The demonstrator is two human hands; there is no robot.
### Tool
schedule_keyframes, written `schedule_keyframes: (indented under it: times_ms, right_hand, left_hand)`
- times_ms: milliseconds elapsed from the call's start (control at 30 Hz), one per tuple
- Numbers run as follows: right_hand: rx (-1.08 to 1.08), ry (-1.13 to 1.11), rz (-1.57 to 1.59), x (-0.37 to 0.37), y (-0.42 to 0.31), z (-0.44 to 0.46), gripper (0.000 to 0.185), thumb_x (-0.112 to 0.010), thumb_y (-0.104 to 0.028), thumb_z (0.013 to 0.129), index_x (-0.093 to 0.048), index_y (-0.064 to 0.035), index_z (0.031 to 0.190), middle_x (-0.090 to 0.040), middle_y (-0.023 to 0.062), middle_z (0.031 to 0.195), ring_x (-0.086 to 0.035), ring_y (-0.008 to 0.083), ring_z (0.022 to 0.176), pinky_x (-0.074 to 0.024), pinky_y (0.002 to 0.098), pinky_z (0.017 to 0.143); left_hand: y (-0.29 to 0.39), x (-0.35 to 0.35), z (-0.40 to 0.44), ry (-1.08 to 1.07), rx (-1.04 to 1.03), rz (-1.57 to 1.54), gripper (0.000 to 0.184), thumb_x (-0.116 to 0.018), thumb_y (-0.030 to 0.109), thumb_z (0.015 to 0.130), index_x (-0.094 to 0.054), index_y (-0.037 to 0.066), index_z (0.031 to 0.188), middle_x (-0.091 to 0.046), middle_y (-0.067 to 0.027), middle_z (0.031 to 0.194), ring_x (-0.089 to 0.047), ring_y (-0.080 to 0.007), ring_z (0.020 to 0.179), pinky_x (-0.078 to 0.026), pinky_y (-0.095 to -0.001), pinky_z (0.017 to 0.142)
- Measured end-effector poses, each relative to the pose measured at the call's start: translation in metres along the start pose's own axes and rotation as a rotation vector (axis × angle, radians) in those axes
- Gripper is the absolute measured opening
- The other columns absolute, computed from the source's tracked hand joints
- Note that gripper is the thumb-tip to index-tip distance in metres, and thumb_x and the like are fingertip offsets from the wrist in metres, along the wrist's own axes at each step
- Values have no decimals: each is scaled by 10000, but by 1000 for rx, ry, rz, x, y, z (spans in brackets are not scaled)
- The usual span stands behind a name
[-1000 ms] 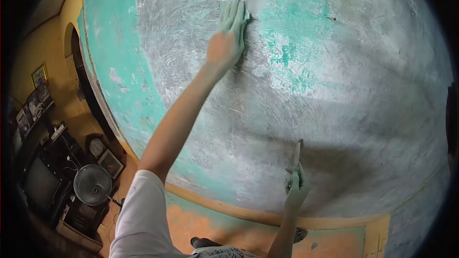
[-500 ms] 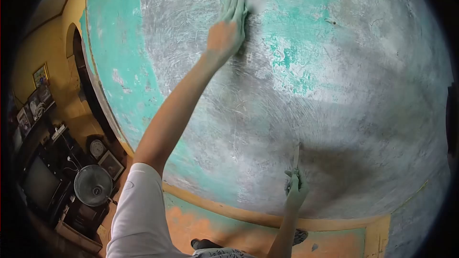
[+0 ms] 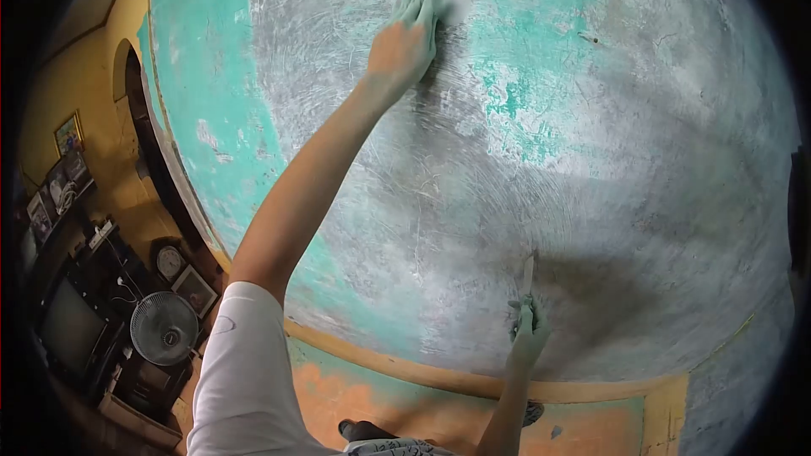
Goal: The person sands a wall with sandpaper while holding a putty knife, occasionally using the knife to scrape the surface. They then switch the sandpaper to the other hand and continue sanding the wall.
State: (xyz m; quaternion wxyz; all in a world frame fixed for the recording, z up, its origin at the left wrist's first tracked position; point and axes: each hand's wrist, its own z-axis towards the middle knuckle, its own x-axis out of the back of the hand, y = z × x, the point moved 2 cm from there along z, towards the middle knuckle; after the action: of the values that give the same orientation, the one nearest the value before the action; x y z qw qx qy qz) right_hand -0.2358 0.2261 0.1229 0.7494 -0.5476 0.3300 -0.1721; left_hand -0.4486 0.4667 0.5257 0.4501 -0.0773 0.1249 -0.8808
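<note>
My left hand (image 3: 414, 21), dusted pale, presses against the upper part of the patchy wall (image 3: 363, 186), its fingers together over something thin and pale that is mostly hidden. Only an edge of that piece shows beside the fingers. Lower down on the right, my right hand (image 3: 528, 325) is closed round a narrow, flat-bladed tool (image 3: 530, 272). The blade points upward, close to the wall; whether it touches cannot be made out. Scratches and grey and turquoise patches cover the wall between my hands.
A fan (image 3: 165, 328), a television (image 3: 72, 321), a clock (image 3: 170, 263) and picture frames stand at the left. An orange and green floor (image 3: 338, 393) lies below the wall's yellow border (image 3: 405, 371). A small dark nail or hole (image 3: 594, 40) marks the wall at the upper right.
My left hand has slid upward along the wall, its arm stretching further. My right hand stays low with the tool, shifted only slightly.
</note>
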Motion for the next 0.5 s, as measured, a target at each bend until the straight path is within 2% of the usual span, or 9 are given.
schedule_keyframes:
  times_ms: [100,200,233,333,467,500]
  right_hand:
    - [16,13,-7,-3,3,1,298,-586,-140,1054,-660,19,1296,-746,78,933,-464,18,536,-354,191,457]
    - [21,-7,-7,-6,6,1,311,-589,-142,1053,-658,21,1308,-747,80,926,-466,19,531,-354,191,454]
    - [14,-20,-12,-7,7,0,312,-589,-140,1052,-658,22,1311,-748,80,924,-466,20,529,-353,192,453]
    - [-10,-39,-9,-4,17,-4,318,-589,-136,1052,-657,24,1319,-748,81,919,-468,23,524,-350,193,447]
    - [-49,-22,1,1,19,-5,323,-593,-132,1050,-655,28,1324,-748,84,919,-469,27,526,-349,194,445]
    - [-43,-13,-2,1,19,-3,321,-594,-131,1050,-656,30,1321,-748,85,919,-469,27,527,-349,195,445]
  left_hand:
    - [8,1,36,23,70,3,555,-410,154,1082,-274,43,1609,-342,-150,1650,-365,-382,1489,-573,-481,1027]
    - [14,-7,26,-28,172,-146,684,-492,-17,934,-290,-21,1587,-305,-184,1664,-258,-354,1552,-438,-443,1191]
    - [21,-3,12,-40,171,-142,679,-489,-1,946,-283,-15,1592,-293,-183,1669,-270,-366,1546,-431,-442,1197]
    - [28,-1,-28,-19,52,-77,663,-473,12,963,-278,-6,1596,-287,-176,1673,-288,-387,1535,-442,-440,1189]
    - [9,5,5,-176,137,-122,617,-466,58,1001,-300,18,1594,-322,-159,1661,-337,-414,1506,-495,-462,1127]
    - [-3,-3,22,40,26,-35,573,-434,146,1075,-279,86,1623,-347,-157,1646,-373,-393,1484,-561,-482,1045]
